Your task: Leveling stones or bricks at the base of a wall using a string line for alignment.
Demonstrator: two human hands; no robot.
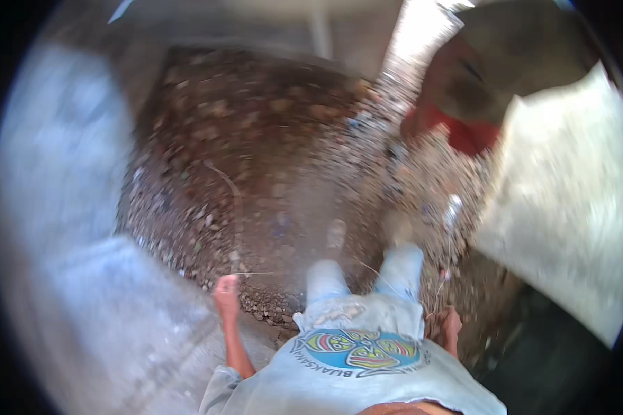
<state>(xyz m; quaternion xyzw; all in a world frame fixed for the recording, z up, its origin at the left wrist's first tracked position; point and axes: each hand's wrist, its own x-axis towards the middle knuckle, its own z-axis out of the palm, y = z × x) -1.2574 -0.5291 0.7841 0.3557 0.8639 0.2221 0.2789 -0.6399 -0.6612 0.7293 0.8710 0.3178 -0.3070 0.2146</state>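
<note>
The person's left hand (226, 294) is clenched upon a thin, pale, flexible strand (238, 204), which curves away over the brown, stony ground (270, 111). The right hand (451, 324) is beside the light-grey printed cotton shirt (360, 387); because of blur, I cannot tell whether it grasps anything.

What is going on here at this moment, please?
Someone in a pale shirt stands on stony ground. The left hand seems closed on a thin strand, which extends ahead. The right hand is low, near a fine line; blur hides whether it grips it. Another person, wearing something red, is ahead to the right.
</note>
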